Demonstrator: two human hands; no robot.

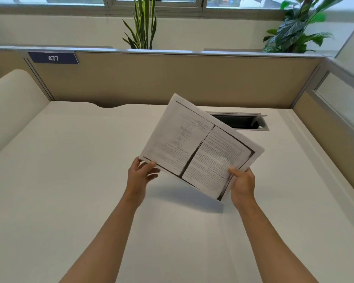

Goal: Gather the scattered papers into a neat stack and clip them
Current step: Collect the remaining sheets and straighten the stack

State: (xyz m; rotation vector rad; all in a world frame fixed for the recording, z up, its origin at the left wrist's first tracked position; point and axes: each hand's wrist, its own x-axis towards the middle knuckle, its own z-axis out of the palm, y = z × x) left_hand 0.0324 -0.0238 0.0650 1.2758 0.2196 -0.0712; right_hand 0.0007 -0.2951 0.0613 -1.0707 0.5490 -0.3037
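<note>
A stack of papers (198,146), photocopied book pages with dark borders, is held tilted in the air above the white desk (70,170). My left hand (141,174) pinches the stack's lower left corner, thumb on top. My right hand (242,184) grips the lower right edge, thumb on the printed face. The sheets' edges are slightly offset at the top and right. No clip is visible.
A beige partition (172,78) with a "477" label (53,58) walls the desk's far side and right. An open cable slot (243,122) sits in the desk behind the papers. Plants (143,23) stand beyond the partition.
</note>
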